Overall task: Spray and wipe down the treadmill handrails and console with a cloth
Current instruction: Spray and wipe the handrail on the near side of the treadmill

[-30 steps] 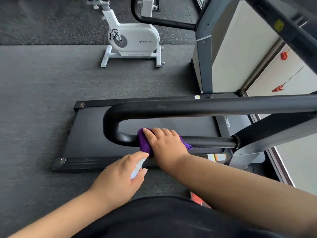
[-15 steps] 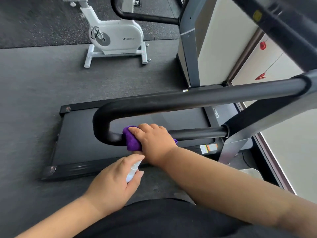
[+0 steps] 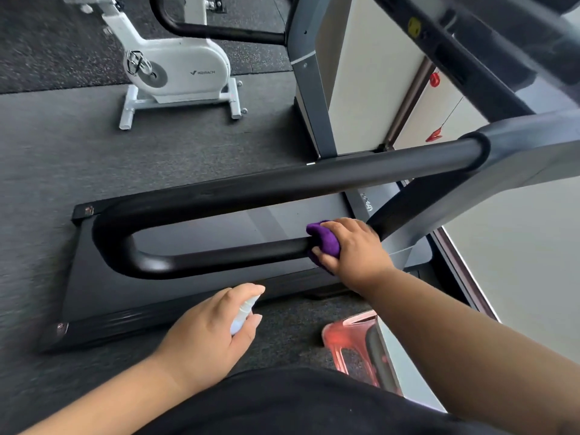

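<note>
One purple cloth, one small spray bottle, two hands in play. The right hand is curled over the cloth, fingers wrapped across the top and thumb tucked under, clamping it around the lower bar of the black U-shaped handrail, right at the end where that bar meets the grey upright. The right forearm reaches in from the lower right, wrist bent slightly downward onto the bar.

The left hand sits lower and nearer the body, off the rail, gripping the pale spray bottle; the index finger is stretched over the nozzle top and the other fingers are closed round the body of it. The nozzle points toward the treadmill deck, which lies on the dark floor beneath the rail.

One handrail loop in front, its upper bar running to the right into the grey frame. A second black handrail shows further off, and behind it stands one white exercise bike. A pink stool sits near the right forearm.
</note>
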A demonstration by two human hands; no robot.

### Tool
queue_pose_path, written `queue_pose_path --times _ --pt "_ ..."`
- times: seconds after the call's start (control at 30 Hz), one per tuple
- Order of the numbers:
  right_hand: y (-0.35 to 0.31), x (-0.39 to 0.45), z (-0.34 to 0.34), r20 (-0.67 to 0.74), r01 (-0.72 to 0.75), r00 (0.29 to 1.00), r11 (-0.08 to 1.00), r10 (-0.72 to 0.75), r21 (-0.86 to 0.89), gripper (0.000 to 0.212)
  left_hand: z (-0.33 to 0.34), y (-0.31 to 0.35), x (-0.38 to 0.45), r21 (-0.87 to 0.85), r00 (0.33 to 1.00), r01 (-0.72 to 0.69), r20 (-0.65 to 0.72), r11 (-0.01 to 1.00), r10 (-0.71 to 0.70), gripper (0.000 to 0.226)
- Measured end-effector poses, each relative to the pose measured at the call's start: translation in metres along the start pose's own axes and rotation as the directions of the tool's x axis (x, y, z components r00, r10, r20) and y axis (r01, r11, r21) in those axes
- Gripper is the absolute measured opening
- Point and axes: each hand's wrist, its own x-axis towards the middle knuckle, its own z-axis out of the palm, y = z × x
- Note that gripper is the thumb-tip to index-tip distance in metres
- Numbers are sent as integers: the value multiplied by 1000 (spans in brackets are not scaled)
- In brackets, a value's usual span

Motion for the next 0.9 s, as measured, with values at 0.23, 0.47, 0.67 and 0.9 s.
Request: queue_pose_path --times 0.23,0.47,0.67,0.9 --pt "-26 -12 19 -167 43 986 985 -15 165 48 -8 -3 -6 12 997 79 -8 997 -79 40" --pt "-94 -36 -15 -231 214 967 832 -107 511 33 -30 -16 -12 3 993 72 -91 997 -71 40" --pt "-159 -50 -88 -499 391 856 802 -136 452 53 -46 -32 -20 -46 995 19 -95 999 -24 40" --pt "-199 0 -113 -520 270 844 941 -129 204 60 -68 -45 -37 -134 991 -42 -133 990 24 43"
